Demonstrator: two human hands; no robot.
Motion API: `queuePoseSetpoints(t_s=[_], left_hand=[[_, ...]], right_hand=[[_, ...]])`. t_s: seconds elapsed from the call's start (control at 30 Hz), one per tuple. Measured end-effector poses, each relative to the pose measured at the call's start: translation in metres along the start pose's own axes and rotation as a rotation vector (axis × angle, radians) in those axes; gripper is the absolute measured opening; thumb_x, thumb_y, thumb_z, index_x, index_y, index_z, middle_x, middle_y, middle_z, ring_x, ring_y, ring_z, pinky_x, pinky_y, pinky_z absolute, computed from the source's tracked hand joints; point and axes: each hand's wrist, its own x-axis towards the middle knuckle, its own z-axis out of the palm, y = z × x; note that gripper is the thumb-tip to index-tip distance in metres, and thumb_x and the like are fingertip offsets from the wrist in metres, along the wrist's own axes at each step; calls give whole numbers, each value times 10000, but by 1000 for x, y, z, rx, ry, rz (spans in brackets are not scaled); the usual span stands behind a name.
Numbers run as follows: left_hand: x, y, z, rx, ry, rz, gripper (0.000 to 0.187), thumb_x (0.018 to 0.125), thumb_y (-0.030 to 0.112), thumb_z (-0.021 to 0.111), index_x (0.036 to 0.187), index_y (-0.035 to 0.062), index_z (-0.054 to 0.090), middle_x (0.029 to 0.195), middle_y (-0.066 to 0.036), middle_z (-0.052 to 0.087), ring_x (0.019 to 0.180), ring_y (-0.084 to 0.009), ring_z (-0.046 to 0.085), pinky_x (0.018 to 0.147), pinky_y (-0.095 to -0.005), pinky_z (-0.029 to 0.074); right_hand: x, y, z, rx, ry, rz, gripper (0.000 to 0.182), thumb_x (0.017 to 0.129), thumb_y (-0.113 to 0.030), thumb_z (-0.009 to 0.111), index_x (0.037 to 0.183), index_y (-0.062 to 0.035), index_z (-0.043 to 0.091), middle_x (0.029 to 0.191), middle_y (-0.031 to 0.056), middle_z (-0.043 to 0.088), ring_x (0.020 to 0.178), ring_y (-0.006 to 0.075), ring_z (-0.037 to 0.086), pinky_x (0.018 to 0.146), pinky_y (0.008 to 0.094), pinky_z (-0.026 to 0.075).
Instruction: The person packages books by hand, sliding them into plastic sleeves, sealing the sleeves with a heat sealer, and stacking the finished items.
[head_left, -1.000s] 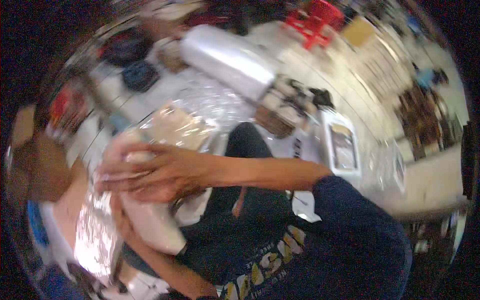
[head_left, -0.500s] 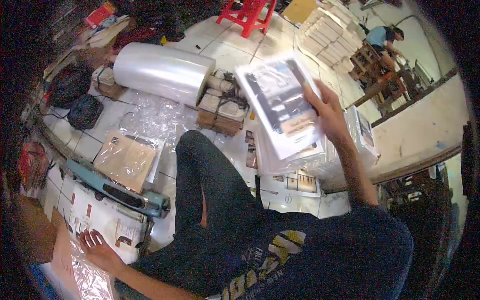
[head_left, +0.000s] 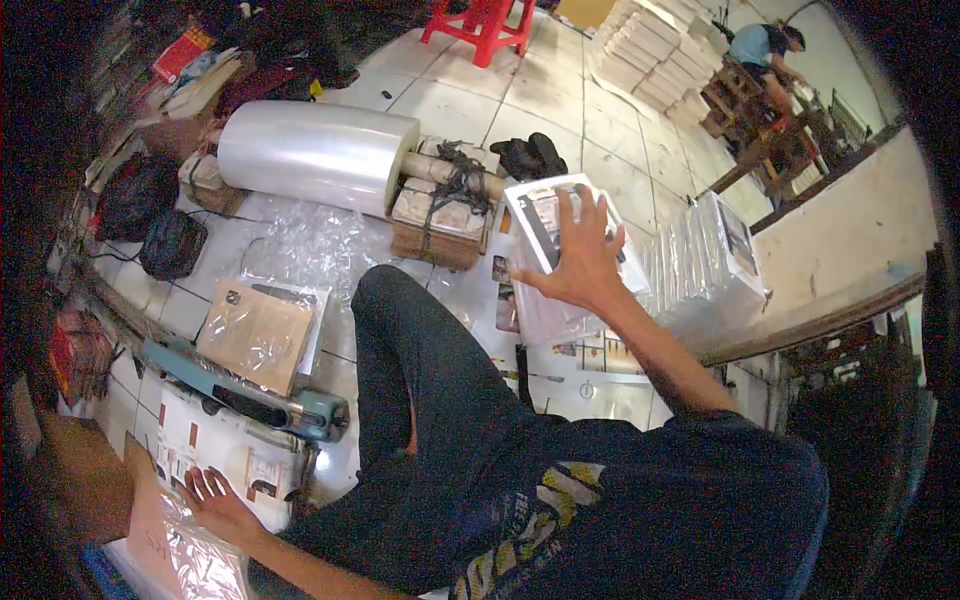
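My right hand (head_left: 580, 255) lies with spread fingers on top of a stack of wrapped prints (head_left: 540, 215), its palm facing down. At the lower left, my left hand (head_left: 218, 508) has its fingers apart, beside clear plastic sleeves (head_left: 205, 562) and over the edge of a white printed box (head_left: 215, 437). A teal sealing machine (head_left: 235, 392) stands just beyond that box. Behind the machine sits a plastic-covered brown sheet (head_left: 258, 335) on white paper. To the right of my right hand, a row of wrapped packets (head_left: 690, 265) stands upright.
A large roll of clear film (head_left: 310, 155) lies ahead, near a tied bundle (head_left: 435, 220) and crumpled plastic (head_left: 320, 240). A red stool (head_left: 480, 30) and paper stacks (head_left: 655, 60) stand farther back. Another person (head_left: 765, 55) sits at the upper right.
My right hand has lowered the wrapped print it held onto the stack and opened its fingers. A dark object behind the stack has come into view. My left hand has barely moved.
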Motion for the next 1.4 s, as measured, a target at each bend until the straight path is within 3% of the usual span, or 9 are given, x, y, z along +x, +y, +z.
queuePoseSetpoints(t_s=[0.4, 0.67, 0.77, 0.87, 0.93, 1.1, 1.2, 1.33, 1.4], left_hand=[[-6, 4, 10, 57, 20, -66, 377, 968, 273, 512, 1185, -35, 491, 1130, -136, 508, 1054, -229, 491, 977, -381, 417], [-9, -1, 12, 78, -59, -3, 410, 971, 312, 501, 1195, -32, 486, 1152, -140, 500, 1069, -240, 481, 994, -389, 407], [-8, -3, 2, 90, -26, 23, 367, 967, 263, 472, 1220, -3, 486, 1162, -142, 499, 1082, -256, 474, 1009, -410, 412], [-7, -4, 7, 152, 39, 54, 356, 947, 244, 463, 1219, 18, 497, 1180, -143, 496, 1031, -262, 503, 998, -419, 423], [-9, -4, 24, 150, 104, 7, 339, 947, 273, 471, 1169, 21, 520, 1130, -132, 533, 962, -246, 533, 963, -395, 432], [-21, -9, 32, 389, 120, -26, 343, 950, 336, 485, 1096, 29, 535, 994, -102, 603, 888, -195, 564, 867, -355, 437], [-35, -12, 39, 451, 194, -13, 277, 960, 288, 493, 1014, 29, 576, 950, -83, 615, 832, -183, 586, 739, -285, 461], [-88, -42, 29, 783, 0, 49, 241, 944, 269, 547, 972, 34, 592, 862, -55, 617, 782, -135, 578, 727, -268, 467], [-124, -56, 62, 556, 19, -248, 270, 946, 298, 552, 989, 35, 598, 854, -52, 626, 795, -139, 590, 723, -257, 460]], right_hand=[[26, 60, -9, 99, -252, 295, 1314, 442, -558, 823, 1492, -114, 171, 1462, 308, 221, 1359, 454, 241, 973, 710, 256], [25, 70, 9, -65, -294, 231, 1430, 457, -710, 771, 1500, -70, 31, 1519, 295, 96, 1387, 499, 118, 971, 754, 199], [23, 44, -1, -186, -54, 116, 1475, 471, -831, 679, 1486, -8, -6, 1522, 296, 79, 1400, 485, 86, 1021, 720, 162], [21, -22, -16, 279, 466, -379, 927, 721, -444, 775, 1396, 2, 320, 1411, 232, 374, 1318, 385, 345, 1047, 519, 324], [12, -84, 2, 731, 310, -355, 468, 786, -246, 745, 1146, -2, 574, 1093, 157, 619, 1029, 289, 599, 927, 357, 460], [16, -214, 146, 1354, -626, -222, 387, 800, -294, 744, 1022, 13, 664, 850, 88, 684, 748, 135, 648, 615, 265, 514], [21, -263, 139, 1264, -740, -69, 462, 765, -343, 772, 1042, 11, 665, 827, 74, 669, 666, 117, 623, 526, 246, 488], [34, -279, 174, 1009, -618, -282, 393, 746, -323, 790, 897, 29, 707, 673, 29, 631, 566, 91, 563, 465, 261, 441], [33, -276, 177, 1087, -728, -226, 306, 762, -263, 779, 830, 28, 715, 622, 22, 617, 579, 81, 558, 500, 254, 441]])
